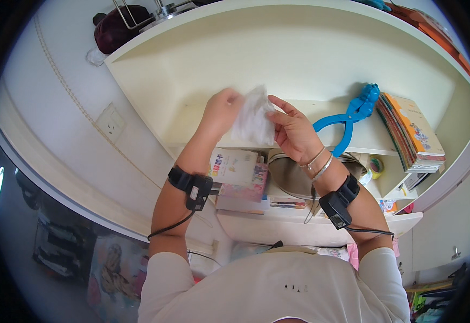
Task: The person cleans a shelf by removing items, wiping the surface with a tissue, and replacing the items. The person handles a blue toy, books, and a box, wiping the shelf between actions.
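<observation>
A thin white tissue or wipe (pixel 253 119) hangs in front of the open upper shelf, stretched between my two hands. My left hand (pixel 222 111), slightly blurred, has its fingers curled at the sheet's left edge. At the right edge, my right hand (pixel 295 131) pinches the sheet between thumb and fingers. Just beyond my right hand, a blue plastic snowball-maker clamp (pixel 350 117) with a figure-shaped head rests on the shelf board (pixel 194 121), its handles partly hidden behind my wrist.
A stack of thin books (pixel 414 131) leans on the shelf's right side. Below are books (pixel 235 167), a round beige container (pixel 291 173) and a tape roll (pixel 376 166). A dark red item (pixel 117 30) sits on top of the cabinet, and a socket (pixel 111 122) is on the left wall.
</observation>
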The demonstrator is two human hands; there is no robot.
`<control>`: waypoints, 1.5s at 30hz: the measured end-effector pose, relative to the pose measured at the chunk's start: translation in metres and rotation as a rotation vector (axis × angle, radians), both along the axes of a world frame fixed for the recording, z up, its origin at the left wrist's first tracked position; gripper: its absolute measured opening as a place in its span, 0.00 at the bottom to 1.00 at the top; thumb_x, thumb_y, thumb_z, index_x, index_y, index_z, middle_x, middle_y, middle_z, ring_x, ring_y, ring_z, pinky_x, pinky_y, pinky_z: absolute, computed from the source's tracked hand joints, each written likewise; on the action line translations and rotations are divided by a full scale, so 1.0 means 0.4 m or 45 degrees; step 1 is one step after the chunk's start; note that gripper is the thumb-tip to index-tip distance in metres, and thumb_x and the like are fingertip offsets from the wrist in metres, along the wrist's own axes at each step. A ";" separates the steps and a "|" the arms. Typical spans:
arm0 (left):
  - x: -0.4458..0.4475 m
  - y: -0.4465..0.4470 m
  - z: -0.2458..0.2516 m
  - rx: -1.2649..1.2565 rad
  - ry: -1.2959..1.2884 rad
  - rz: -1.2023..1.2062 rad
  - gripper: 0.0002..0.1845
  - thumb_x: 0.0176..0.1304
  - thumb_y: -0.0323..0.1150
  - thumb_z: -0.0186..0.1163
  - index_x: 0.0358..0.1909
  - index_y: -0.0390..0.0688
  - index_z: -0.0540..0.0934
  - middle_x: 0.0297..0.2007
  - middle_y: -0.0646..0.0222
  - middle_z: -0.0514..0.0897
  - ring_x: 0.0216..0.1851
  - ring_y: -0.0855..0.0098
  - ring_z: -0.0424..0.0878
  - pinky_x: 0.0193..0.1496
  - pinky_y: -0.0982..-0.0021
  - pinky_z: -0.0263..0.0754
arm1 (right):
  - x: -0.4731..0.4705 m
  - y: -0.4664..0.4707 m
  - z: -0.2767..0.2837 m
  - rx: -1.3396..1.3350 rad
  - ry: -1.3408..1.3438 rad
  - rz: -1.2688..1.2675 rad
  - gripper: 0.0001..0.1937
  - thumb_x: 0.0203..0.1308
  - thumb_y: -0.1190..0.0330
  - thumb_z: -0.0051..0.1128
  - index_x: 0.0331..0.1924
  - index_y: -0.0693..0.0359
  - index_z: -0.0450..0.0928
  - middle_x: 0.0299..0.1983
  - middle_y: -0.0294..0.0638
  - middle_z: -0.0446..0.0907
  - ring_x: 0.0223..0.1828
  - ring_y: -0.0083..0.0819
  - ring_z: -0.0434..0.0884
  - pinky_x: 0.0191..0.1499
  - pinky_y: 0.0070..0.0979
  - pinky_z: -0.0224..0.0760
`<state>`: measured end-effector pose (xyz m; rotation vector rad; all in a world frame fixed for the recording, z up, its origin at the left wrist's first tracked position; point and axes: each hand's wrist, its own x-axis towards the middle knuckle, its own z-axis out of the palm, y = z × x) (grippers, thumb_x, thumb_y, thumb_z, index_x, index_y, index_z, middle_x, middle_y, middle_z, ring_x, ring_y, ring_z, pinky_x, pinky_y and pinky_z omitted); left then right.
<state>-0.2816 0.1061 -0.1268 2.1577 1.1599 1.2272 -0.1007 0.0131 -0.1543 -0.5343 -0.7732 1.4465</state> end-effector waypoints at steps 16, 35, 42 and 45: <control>-0.036 -0.066 -0.073 -0.577 -0.604 -0.768 0.22 0.63 0.28 0.71 0.58 0.37 0.79 0.51 0.67 0.85 0.51 0.76 0.83 0.56 0.70 0.78 | -0.005 -0.009 0.032 0.079 -0.060 0.002 0.27 0.72 0.74 0.49 0.74 0.60 0.62 0.50 0.45 0.81 0.49 0.29 0.83 0.51 0.29 0.80; -0.394 0.099 -0.209 -0.006 1.115 0.323 0.45 0.77 0.60 0.43 0.72 0.23 0.58 0.73 0.33 0.59 0.77 0.42 0.55 0.77 0.54 0.55 | 0.632 -0.218 -0.177 0.277 -2.098 -1.360 0.12 0.74 0.76 0.48 0.55 0.66 0.80 0.43 0.49 0.82 0.45 0.37 0.84 0.51 0.31 0.76; -0.313 0.363 -0.178 -0.309 1.011 0.321 0.61 0.68 0.76 0.36 0.76 0.22 0.50 0.76 0.31 0.49 0.80 0.41 0.43 0.82 0.53 0.39 | 0.628 -0.187 -0.218 0.377 -2.241 -1.513 0.14 0.67 0.77 0.44 0.50 0.65 0.81 0.40 0.49 0.80 0.44 0.45 0.82 0.49 0.36 0.75; -0.210 0.372 -0.172 -0.352 1.133 0.447 0.62 0.67 0.77 0.37 0.76 0.21 0.48 0.77 0.31 0.46 0.80 0.39 0.42 0.82 0.52 0.38 | 0.620 -0.188 -0.221 0.362 -2.245 -1.556 0.14 0.63 0.77 0.45 0.48 0.64 0.81 0.40 0.48 0.80 0.44 0.46 0.82 0.49 0.37 0.75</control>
